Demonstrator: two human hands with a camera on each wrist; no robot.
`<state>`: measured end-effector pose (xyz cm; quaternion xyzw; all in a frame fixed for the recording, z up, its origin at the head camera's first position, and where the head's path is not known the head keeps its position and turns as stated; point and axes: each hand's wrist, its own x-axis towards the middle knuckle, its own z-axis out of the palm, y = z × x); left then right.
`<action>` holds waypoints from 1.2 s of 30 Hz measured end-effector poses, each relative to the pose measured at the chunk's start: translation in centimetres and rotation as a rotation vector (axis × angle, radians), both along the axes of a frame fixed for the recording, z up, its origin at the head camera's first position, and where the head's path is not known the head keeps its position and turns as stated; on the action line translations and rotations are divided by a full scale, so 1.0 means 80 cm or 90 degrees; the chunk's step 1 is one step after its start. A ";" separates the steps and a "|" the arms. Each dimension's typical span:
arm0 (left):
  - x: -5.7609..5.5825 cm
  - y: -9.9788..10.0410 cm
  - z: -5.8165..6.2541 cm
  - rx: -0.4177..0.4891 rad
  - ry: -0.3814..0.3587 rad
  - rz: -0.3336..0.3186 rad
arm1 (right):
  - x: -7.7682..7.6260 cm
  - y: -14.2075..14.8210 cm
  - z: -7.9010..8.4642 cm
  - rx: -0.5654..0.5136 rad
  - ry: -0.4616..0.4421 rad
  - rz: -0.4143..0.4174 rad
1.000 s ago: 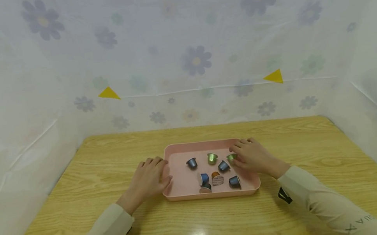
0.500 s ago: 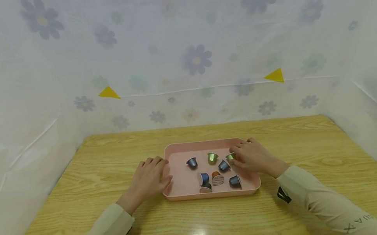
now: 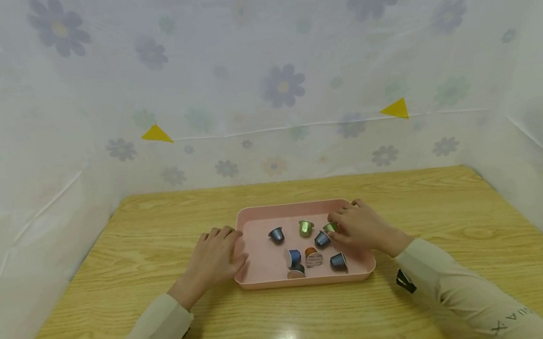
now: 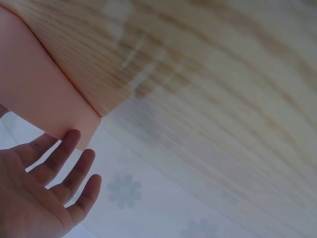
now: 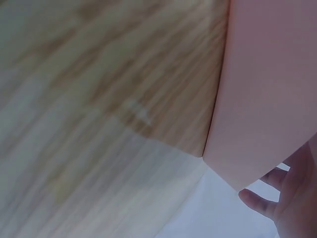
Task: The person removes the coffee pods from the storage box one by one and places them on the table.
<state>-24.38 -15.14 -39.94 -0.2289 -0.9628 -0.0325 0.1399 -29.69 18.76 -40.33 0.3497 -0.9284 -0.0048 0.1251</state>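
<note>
A shallow pink tray (image 3: 305,281) on the table holds several coffee capsules. My left hand (image 3: 211,259) rests at the tray's left rim, its thumb reaching over the edge. Loosely spread fingers (image 4: 69,148) show against the outer wall in the left wrist view. Over the right side, my right hand (image 3: 360,226) pinches a green capsule (image 3: 330,227), mostly covered by the fingers. Close beside it lies a dark blue-grey capsule (image 3: 322,239). Another green capsule (image 3: 306,228) stands further left. In the right wrist view the tray wall (image 5: 267,89) hides much of the right hand (image 5: 297,198).
A dark capsule (image 3: 277,235) lies at the tray's left. Nearer the front are a blue capsule (image 3: 293,258), an orange capsule (image 3: 310,252), a dark capsule (image 3: 296,271) and a blue-grey capsule (image 3: 337,262). Wood-grain table (image 3: 290,325) surrounds the tray; a flowered curtain (image 3: 240,83) hangs behind.
My right hand has shifted slightly left, and the green capsule at its fingertips has moved with it towards the dark blue-grey one. The left hand has stayed still.
</note>
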 end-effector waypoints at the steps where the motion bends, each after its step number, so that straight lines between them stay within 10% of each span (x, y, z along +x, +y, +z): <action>1: 0.000 0.000 0.000 0.001 0.000 0.000 | 0.000 0.000 0.000 0.003 -0.002 -0.001; 36: 0.000 0.001 0.002 0.004 -0.015 0.000 | -0.007 -0.002 -0.002 0.013 -0.007 0.016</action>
